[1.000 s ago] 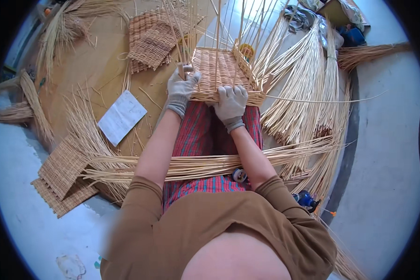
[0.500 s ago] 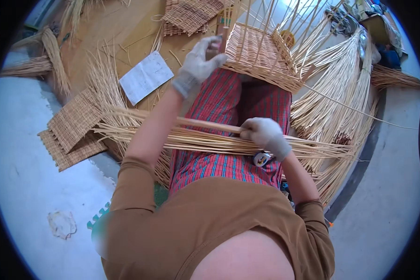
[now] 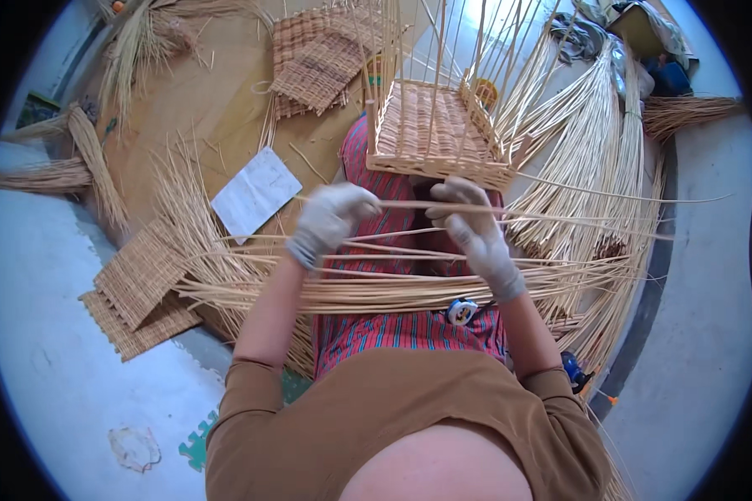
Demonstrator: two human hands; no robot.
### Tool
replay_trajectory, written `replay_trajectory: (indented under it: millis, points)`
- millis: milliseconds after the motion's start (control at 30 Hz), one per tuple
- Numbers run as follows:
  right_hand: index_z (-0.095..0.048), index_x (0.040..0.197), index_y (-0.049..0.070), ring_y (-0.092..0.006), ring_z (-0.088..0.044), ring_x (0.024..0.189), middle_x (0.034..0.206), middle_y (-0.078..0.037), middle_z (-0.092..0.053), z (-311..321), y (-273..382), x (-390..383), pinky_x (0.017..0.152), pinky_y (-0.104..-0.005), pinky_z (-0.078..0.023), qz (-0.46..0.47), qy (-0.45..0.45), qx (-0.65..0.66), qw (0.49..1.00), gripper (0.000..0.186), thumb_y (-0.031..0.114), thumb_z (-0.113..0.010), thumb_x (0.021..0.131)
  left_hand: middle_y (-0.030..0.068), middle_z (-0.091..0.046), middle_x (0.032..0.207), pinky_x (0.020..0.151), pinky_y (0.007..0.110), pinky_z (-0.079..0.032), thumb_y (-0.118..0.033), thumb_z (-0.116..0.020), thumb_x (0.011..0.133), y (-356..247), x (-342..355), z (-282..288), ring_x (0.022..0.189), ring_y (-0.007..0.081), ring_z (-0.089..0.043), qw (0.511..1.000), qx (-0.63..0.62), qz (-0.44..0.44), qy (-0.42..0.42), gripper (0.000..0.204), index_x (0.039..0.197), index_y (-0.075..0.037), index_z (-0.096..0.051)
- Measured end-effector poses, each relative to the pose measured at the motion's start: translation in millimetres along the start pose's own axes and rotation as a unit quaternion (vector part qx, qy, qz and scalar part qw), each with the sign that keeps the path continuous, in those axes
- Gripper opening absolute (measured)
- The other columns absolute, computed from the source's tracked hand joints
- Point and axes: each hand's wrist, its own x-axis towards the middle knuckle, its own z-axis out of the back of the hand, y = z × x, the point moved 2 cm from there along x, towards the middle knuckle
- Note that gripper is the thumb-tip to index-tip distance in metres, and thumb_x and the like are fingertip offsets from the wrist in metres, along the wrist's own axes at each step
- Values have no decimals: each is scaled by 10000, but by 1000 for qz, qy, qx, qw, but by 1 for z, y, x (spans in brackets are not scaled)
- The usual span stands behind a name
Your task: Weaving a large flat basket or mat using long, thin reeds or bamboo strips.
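Note:
Over my lap, my left hand (image 3: 330, 219), in a pale glove, is blurred but closed on a thin rattan strip (image 3: 405, 204). My gloved right hand (image 3: 474, 234) has its fingers loosely apart where that strip crosses them. Below both hands a bundle of long pale rattan canes (image 3: 376, 292) lies across my thighs, with a few loose canes lifted above it. A tape measure (image 3: 462, 311) rests by the bundle. Just beyond my hands a part-woven basket (image 3: 430, 125) with tall upright stakes sits at my knees on the checked cloth.
Woven panels (image 3: 317, 71) lie behind on a tan board (image 3: 175, 92), more panels (image 3: 138, 280) at the left. A white sheet (image 3: 256, 192) is left of my hands. Large cane bundles (image 3: 585, 159) spread at the right, near a blue object (image 3: 668, 77) and grey-blue floor (image 3: 702, 275).
Both hands have left the basket and drawn together over the lap; the left hand came down and right, the right rose from the bundle with canes lifted. The view also shifted.

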Motion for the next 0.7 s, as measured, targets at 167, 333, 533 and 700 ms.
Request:
replay_trajectory:
  millis: [167, 333, 533, 700]
  points:
    - [-565, 1088, 48, -195, -710, 854, 988, -126, -717, 61, 47, 25, 780, -324, -600, 127, -249, -33, 960, 134, 120, -620, 990, 73, -692, 856, 768, 285, -519, -118, -684, 934, 10, 30, 6, 825, 129, -637, 989, -26, 72, -129, 103, 977, -26, -699]
    - [-563, 1055, 48, -186, -710, 791, 942, -115, -705, 105, 13, 16, 695, -294, -601, 102, -341, -30, 934, 96, 115, -609, 1004, 63, -718, 997, 840, 279, -510, -65, -656, 948, 47, 57, -15, 927, 134, -655, 956, -17, 93, -278, 277, 1223, -68, -623]
    - [-580, 1054, 69, -166, -692, 752, 920, -83, -691, 108, -20, -3, 673, -274, -588, 82, -392, 76, 913, 88, 130, -616, 1003, 84, -659, 1194, 989, 280, -489, 80, -649, 895, 65, 59, -31, 1131, 156, -619, 944, -178, 140, -239, 391, 1266, -20, -578]
    - [-566, 1045, 105, -135, -640, 678, 952, -109, -711, 111, -27, -8, 589, -262, -541, 83, -333, 59, 937, 70, 128, -615, 1002, 64, -671, 1142, 976, 272, -484, 89, -639, 898, 68, 62, -25, 1083, 133, -622, 949, -158, 149, -228, 366, 1245, -18, -587]
